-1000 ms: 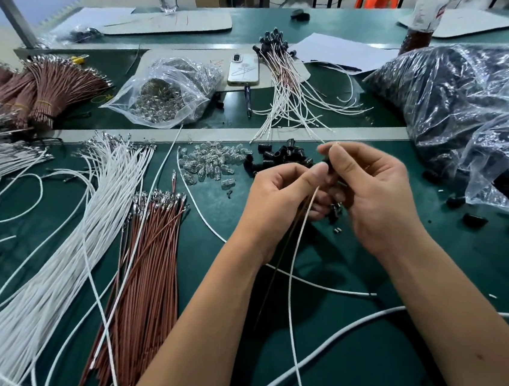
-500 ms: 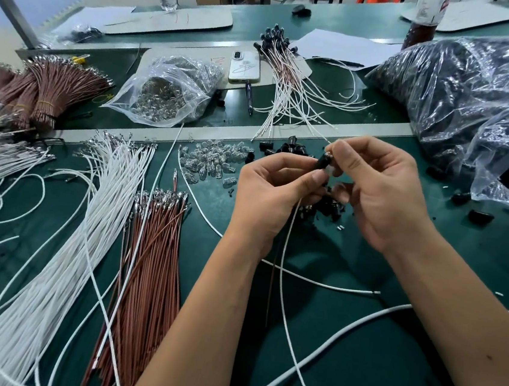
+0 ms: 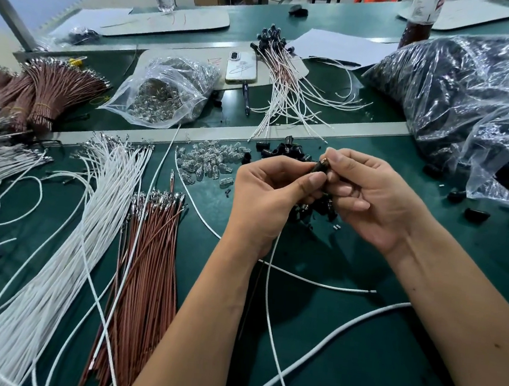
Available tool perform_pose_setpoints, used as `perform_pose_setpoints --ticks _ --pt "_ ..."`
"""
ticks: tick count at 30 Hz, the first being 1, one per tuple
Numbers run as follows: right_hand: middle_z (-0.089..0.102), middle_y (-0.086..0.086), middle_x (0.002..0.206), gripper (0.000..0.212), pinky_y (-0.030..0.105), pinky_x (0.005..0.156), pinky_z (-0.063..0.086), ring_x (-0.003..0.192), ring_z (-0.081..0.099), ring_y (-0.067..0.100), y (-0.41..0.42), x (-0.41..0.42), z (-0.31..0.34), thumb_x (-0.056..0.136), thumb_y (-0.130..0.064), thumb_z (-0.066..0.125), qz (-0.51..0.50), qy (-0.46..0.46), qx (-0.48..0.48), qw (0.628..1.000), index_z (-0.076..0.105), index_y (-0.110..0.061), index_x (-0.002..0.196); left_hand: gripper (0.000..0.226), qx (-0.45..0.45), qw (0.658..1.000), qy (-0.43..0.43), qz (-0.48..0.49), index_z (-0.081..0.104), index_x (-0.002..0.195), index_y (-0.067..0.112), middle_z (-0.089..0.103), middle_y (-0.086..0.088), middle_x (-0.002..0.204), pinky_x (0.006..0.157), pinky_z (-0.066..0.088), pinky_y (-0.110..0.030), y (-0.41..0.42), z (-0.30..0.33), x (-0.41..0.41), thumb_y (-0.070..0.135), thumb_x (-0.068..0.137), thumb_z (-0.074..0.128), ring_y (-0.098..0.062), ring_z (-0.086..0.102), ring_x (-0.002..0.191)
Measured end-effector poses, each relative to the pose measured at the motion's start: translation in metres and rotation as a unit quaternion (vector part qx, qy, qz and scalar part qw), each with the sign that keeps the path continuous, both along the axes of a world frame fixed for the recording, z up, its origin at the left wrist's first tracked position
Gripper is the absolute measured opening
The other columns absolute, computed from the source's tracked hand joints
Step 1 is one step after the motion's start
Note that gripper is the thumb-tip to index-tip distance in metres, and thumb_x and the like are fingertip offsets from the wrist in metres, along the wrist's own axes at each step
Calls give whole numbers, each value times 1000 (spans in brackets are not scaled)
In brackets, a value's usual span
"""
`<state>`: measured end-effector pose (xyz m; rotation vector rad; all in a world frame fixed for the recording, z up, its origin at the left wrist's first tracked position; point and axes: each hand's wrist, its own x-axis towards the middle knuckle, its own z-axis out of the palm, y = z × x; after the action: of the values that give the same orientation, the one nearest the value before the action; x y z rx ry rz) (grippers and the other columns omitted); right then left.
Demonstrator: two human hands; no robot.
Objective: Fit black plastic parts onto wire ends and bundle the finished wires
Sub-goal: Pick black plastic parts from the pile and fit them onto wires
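Head view has both hands up over the green table (image 3: 353, 376). Left hand (image 3: 265, 200) and right hand (image 3: 368, 201) are each pinching the same black plastic part (image 3: 320, 167) between thumb and fingertips, probably to steady it while the wire end seats. A white wire (image 3: 271, 289) hangs below the left palm; whether it's fully in, hard to say. Loose black parts (image 3: 285, 152) sit just behind, white wires (image 3: 94, 207) and brown wires (image 3: 148, 260) left within reach.
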<state>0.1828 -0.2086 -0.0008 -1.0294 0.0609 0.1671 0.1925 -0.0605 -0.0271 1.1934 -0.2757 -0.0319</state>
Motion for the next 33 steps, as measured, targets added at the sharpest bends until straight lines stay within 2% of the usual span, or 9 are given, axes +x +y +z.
perform_pose_setpoints --ticks 5,11,17,20,24,27,29,33 --pt "55 0 62 9 7 33 34 42 44 1 -1 1 1 77 -17 70 14 40 25 999 68 -8 78 21 -1 1000 -16 -2 76 80 8 74 -8 71 60 56 -21 0 -1 0 -12 82 72 -13 65 57" --pt "54 0 64 11 7 37 41 43 46 1 -2 1 2 78 -16 71 20 58 19 998 73 -11 68 14 5 1000 -16 4 73 84 1 74 -7 71 60 55 -21 -1 -1 -2 -13 83 71 -12 67 59" --pt "55 1 63 13 8 39 44 44 47 2 -2 0 0 75 -17 74 18 63 11 998 65 -8 79 11 -5 1000 -4 9 71 85 -4 75 -9 73 61 57 -22 -2 0 -3 -15 83 70 -15 71 63" --pt "55 1 63 13 9 39 45 44 48 2 -2 0 0 75 -18 74 17 67 7 998 65 -9 78 11 1 1000 -7 13 71 85 -5 75 -10 74 63 58 -23 -2 0 -4 -15 82 70 -16 72 64" --pt "56 1 62 10 9 39 45 45 49 2 -2 0 -1 75 -17 75 15 73 -4 997 70 -12 69 10 38 999 -16 17 72 85 -3 75 -8 74 62 57 -22 3 0 -1 -13 82 73 -14 71 63" --pt "60 2 65 8 10 40 45 47 50 3 -2 0 -2 74 -18 76 -2 59 -49 997 76 -14 67 9 94 995 -3 28 76 86 0 76 -14 76 60 56 -24 6 1 2 -5 79 80 -16 68 61" --pt "62 3 69 13 12 41 44 50 50 4 -2 0 -2 82 -22 74 -17 39 -77 996 81 -12 76 11 97 994 31 41 75 86 0 75 -14 73 56 54 -22 4 0 3 -2 77 83 -14 65 55" --pt "65 8 74 37 18 39 36 55 50 10 -3 4 -3 107 -27 52 -47 3 -81 996 78 -3 94 21 51 993 82 65 66 84 4 72 -13 67 52 53 -23 2 2 1 4 75 85 -15 63 50"
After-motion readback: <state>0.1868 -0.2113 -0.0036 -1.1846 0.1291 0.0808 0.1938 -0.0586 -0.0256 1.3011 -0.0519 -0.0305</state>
